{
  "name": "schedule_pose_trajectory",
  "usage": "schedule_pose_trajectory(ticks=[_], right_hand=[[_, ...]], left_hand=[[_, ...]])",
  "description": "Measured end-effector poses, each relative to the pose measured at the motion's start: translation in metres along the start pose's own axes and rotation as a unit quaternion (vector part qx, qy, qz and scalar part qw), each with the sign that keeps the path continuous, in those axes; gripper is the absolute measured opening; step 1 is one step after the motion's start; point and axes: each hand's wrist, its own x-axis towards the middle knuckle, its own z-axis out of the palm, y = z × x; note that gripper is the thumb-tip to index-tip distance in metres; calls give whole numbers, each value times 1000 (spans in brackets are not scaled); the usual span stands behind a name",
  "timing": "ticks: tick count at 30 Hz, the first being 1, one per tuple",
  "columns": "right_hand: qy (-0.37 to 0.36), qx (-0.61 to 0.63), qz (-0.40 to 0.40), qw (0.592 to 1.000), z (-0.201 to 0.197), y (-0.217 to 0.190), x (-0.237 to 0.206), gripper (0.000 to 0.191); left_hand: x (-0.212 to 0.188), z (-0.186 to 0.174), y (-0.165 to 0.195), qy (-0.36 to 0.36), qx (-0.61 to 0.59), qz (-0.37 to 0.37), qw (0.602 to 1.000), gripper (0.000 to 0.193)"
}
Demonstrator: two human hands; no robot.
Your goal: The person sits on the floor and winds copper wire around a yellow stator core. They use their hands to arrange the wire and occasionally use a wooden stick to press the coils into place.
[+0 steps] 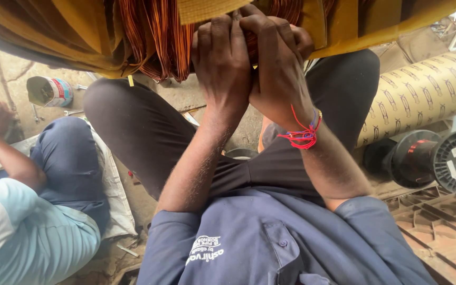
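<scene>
A seated worker's left hand (221, 63) and right hand (278, 68) are pressing together, fingers clenched on the copper wire coil (157, 39) wrapped in yellow insulating cloth (80, 31) above the knees, beside a crouching co-worker (32, 211).

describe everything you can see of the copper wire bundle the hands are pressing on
The copper wire bundle is a thick sheaf of thin, glossy reddish-orange strands running side by side in a curve, hanging at the top of the view. Yellow-brown sheet material wraps over and beside it, and its upper part runs out of frame. The left hand and right hand, close together, press against its right side and hide the strands there. It hangs above the person's knees.
</scene>
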Motion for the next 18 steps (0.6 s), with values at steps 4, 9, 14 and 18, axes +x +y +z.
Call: schedule_pose_trajectory(ticks=[4,9,14,18], right_hand=[[-9,-16,-8,1000,-2,-6,5,50],[-13,-105,-30,994,-2,-12,6,43],[-6,-95,-37,995,-2,-8,5,49],[-20,-91,-30,995,-3,-6,4,55]], left_hand=[[-3,-1,-7,-18,-9,27,999,33],[-4,-12,-18,-17,-18,86,996,36],[-4,-22,-24,-48,32,129,990,47],[-6,-25,-29,-66,32,147,986,51]])
